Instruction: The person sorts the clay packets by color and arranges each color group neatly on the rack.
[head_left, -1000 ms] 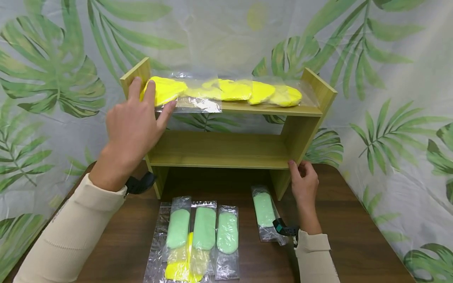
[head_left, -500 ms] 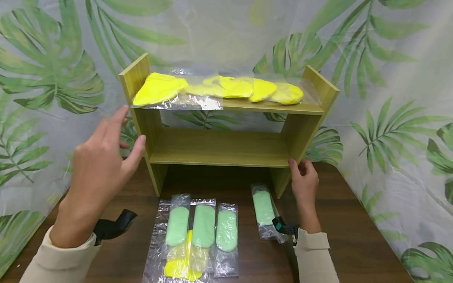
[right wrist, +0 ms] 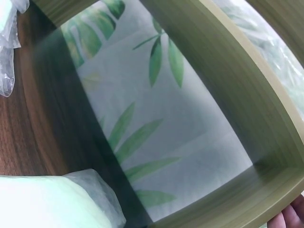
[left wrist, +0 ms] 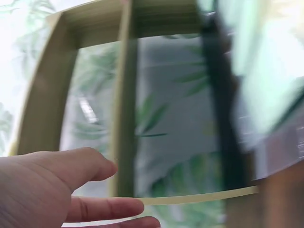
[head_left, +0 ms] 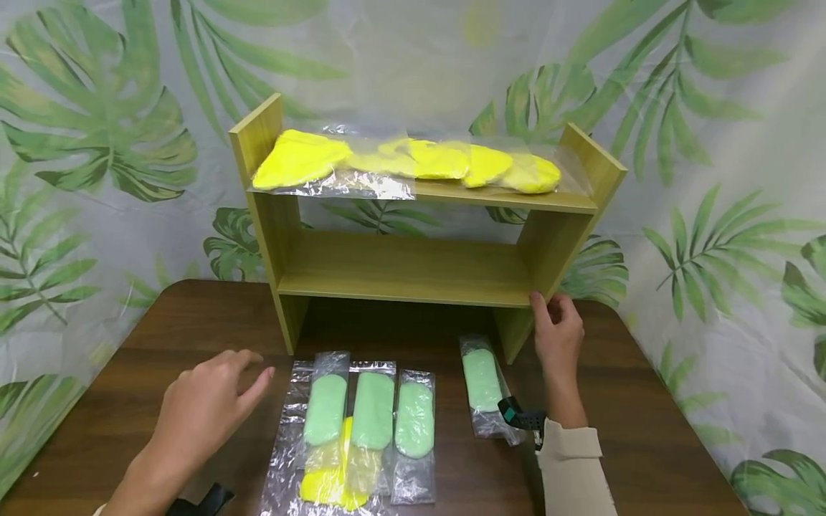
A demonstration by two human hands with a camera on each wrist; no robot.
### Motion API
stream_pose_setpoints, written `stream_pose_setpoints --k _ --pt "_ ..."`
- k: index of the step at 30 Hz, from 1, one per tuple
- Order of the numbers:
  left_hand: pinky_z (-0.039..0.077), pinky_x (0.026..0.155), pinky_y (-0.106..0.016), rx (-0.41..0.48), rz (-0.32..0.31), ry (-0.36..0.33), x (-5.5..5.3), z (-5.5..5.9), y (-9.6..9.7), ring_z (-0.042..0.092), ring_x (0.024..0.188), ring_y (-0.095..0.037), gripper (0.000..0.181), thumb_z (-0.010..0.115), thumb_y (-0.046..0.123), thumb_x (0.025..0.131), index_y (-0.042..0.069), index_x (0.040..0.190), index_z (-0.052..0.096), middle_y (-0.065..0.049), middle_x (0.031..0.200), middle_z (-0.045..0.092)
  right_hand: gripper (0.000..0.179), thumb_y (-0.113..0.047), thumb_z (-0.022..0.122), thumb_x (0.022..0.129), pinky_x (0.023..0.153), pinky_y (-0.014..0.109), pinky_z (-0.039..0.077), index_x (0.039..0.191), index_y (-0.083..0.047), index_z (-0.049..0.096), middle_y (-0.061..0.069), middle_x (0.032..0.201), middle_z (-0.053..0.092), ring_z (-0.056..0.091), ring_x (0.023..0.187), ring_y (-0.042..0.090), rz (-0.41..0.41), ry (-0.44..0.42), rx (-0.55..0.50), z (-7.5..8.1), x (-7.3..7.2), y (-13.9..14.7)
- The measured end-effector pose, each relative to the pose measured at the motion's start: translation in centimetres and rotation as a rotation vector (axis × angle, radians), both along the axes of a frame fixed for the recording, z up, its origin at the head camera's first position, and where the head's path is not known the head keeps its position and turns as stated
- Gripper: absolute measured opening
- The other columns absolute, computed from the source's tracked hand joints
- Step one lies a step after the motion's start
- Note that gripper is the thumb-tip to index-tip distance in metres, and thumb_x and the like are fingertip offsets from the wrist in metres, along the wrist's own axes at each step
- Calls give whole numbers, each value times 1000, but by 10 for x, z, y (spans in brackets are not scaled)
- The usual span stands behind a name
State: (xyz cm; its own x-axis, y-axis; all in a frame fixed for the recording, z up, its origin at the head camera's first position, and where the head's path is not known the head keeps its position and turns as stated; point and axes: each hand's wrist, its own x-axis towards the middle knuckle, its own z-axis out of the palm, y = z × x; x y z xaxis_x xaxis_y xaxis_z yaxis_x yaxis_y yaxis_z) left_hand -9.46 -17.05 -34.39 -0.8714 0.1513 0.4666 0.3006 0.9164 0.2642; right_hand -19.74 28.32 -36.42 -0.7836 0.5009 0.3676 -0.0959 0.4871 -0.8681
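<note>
My left hand [head_left: 205, 403] hovers over the left of the table, fingers loosely bent and holding nothing. In the left wrist view, its thumb and fingers [left wrist: 107, 207] are apart. My right hand [head_left: 558, 333] grips the right side panel of a wooden two-tier shelf [head_left: 406, 295], thumb on the front edge. The right wrist view shows only its fingertips [right wrist: 290, 216] at the panel. Several yellow, soft-looking pieces in clear plastic bags [head_left: 303, 159] lie overlapping along the upper tier. Nearest my left hand is a bagged pale-green, rounded oblong piece [head_left: 325, 410].
More bagged green pieces [head_left: 373, 408] lie in a row, partly over a bagged yellow piece [head_left: 323, 487]. Another bagged green piece [head_left: 482, 380] lies by the shelf's right leg, left of my right wrist. Behind the table [head_left: 213, 315] hangs a leaf-patterned cloth [head_left: 710, 143].
My left hand has let go of the leftmost yellow bag on the upper tier and come down toward the table's left side. My right hand keeps its place on the shelf.
</note>
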Motion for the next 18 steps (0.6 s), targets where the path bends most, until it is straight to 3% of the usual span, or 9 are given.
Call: stream_pose_setpoints --k 6,12,18 --pt "31 38 -29 -6 34 -191 14 -33 3 40 44 -11 21 75 32 82 16 75 63 5 62 55 45 -52 59 91 70 29 41 104 -9 63 -1 90 61 53 80 11 -5 -6 -12 0 1 2" --pt "29 41 -31 -13 68 -499 23 -52 4 38 45 -15 39 71 50 82 17 70 53 4 54 43 45 -51 59 92 70 30 40 104 -9 63 0 90 61 53 80 11 -15 6 1 2 0 3" --pt "24 45 -29 -15 75 -668 29 -68 4 29 48 -12 58 67 64 77 15 55 44 5 53 29 44 -53 58 91 70 28 42 103 -11 63 1 91 62 54 80 10 -10 -13 -1 0 -1 1"
